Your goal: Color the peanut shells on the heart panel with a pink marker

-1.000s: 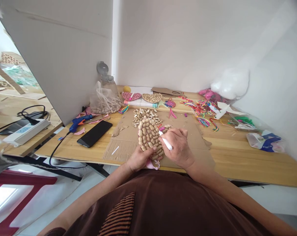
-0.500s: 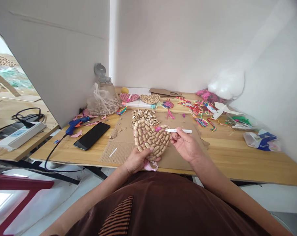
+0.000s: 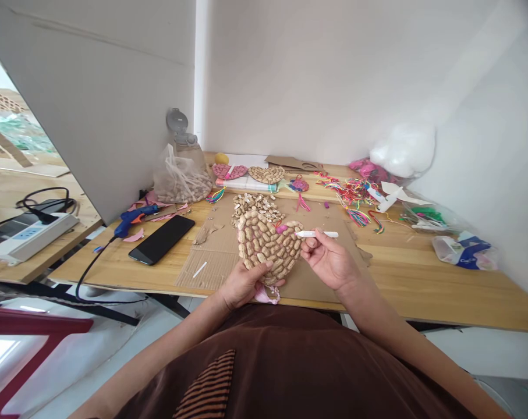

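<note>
A heart-shaped piece covered in peanut shells (image 3: 268,244) is held tilted above the brown cardboard sheet (image 3: 320,273). My left hand (image 3: 244,285) grips its lower tip, fingers closed around it, with a pink ribbon end (image 3: 266,295) hanging below. My right hand (image 3: 329,259) is to the right of the heart, fingers closed on a white pen-like stick (image 3: 316,234) that lies level, its tip pointing at the heart's upper right lobe near a pink spot (image 3: 282,228).
A pile of loose shells (image 3: 255,203) lies behind the heart. A black phone (image 3: 161,238), a blue glue gun (image 3: 133,216) and a bag of peanuts (image 3: 183,180) are at left. Coloured cords (image 3: 355,195), plastic bags (image 3: 462,250) and finished hearts (image 3: 268,173) sit behind and right.
My right hand lifted off the heart and drew back to the right, turning the white stick from slanted to level. The heart is now uncovered. My left hand kept its grip.
</note>
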Demonstrator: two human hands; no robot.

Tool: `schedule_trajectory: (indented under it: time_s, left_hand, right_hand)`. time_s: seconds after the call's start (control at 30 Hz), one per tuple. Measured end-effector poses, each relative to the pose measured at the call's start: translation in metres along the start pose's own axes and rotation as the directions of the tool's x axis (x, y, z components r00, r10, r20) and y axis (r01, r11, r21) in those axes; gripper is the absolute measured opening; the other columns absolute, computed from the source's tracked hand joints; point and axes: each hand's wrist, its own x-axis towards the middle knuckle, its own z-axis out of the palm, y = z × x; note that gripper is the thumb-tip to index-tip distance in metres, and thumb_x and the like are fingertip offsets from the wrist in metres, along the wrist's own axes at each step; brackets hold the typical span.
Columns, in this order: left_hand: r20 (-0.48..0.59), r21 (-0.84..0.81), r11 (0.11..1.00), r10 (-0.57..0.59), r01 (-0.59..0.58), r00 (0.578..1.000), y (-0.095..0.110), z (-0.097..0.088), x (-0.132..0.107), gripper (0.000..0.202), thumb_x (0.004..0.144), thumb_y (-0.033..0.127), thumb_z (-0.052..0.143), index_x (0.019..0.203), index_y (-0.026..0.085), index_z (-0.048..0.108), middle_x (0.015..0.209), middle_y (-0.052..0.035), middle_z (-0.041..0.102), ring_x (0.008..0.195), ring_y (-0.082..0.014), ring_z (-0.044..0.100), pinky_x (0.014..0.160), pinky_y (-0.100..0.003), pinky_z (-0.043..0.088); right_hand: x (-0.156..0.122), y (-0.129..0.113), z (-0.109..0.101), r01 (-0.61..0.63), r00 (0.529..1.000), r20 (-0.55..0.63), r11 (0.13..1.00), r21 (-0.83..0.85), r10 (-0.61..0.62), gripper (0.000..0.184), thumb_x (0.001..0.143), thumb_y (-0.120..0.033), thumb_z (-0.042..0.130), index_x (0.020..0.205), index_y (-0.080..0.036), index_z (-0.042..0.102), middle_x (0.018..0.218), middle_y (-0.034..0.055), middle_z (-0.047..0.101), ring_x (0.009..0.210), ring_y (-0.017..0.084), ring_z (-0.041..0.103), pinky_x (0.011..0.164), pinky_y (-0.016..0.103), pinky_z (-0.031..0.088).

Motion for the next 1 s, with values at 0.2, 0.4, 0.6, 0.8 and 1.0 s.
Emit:
schedule_trajectory:
  time_s: [0.2,0.4,0.6,0.8,1.0]
  left_hand:
    - [0.018,-0.022,1.0,-0.002,0.003,1.0,-0.002,-0.001,0.001,0.059,0.078,0.021,0.082,0.133,0.016,0.062,0.135,-0.0194,0.068,0.12,-0.0384,0.067,0.093,-0.055,0.061]
    - [0.017,-0.034,0.999,-0.002,0.002,1.0,-0.002,0.0,0.002,0.061,0.079,0.022,0.082,0.135,0.017,0.061,0.134,-0.0185,0.069,0.122,-0.0372,0.066,0.096,-0.054,0.06]
    - [0.011,-0.028,1.0,-0.014,0.014,1.0,0.002,0.005,0.0,0.07,0.073,0.024,0.087,0.137,0.017,0.06,0.134,-0.0191,0.069,0.122,-0.038,0.066,0.096,-0.053,0.059]
    - [-0.006,-0.009,1.0,-0.017,0.017,1.0,0.001,0.004,0.0,0.071,0.074,0.026,0.087,0.138,0.019,0.059,0.133,-0.0192,0.069,0.118,-0.0378,0.068,0.092,-0.051,0.061]
    - [-0.007,-0.016,1.0,-0.01,0.01,1.0,-0.001,-0.002,0.003,0.068,0.074,0.025,0.086,0.136,0.017,0.059,0.137,-0.0208,0.066,0.121,-0.0389,0.066,0.089,-0.05,0.062]
  right_hand:
    - [-0.002,0.013,-0.008,0.455,0.875,0.116,0.715,-0.531,-0.47,0.015,0.092,-0.036,0.072,0.091,-0.024,0.063,0.075,-0.0012,0.065,0.07,0.015,0.058,0.065,0.029,0.045]
    - [-0.01,0.018,-0.001,0.621,0.679,0.441,0.138,-0.772,-0.587,0.005,0.096,-0.024,0.064,0.101,-0.025,0.062,0.089,0.0019,0.069,0.076,0.017,0.064,0.07,0.03,0.048]
    - [-0.006,0.017,0.003,0.654,0.548,0.658,-0.226,-0.722,-0.517,0.011,0.095,-0.015,0.059,0.101,-0.024,0.061,0.092,0.0062,0.071,0.086,0.023,0.067,0.08,0.035,0.05]
    - [-0.005,0.014,0.002,0.603,0.508,0.747,-0.442,-0.664,-0.429,0.01,0.093,-0.012,0.061,0.094,-0.022,0.061,0.083,0.0056,0.071,0.082,0.023,0.064,0.08,0.037,0.046]
    - [-0.009,0.004,0.0,0.577,0.661,0.45,0.023,-0.817,-0.6,0.003,0.094,-0.024,0.066,0.093,-0.023,0.063,0.084,0.0031,0.069,0.078,0.02,0.061,0.076,0.035,0.044]
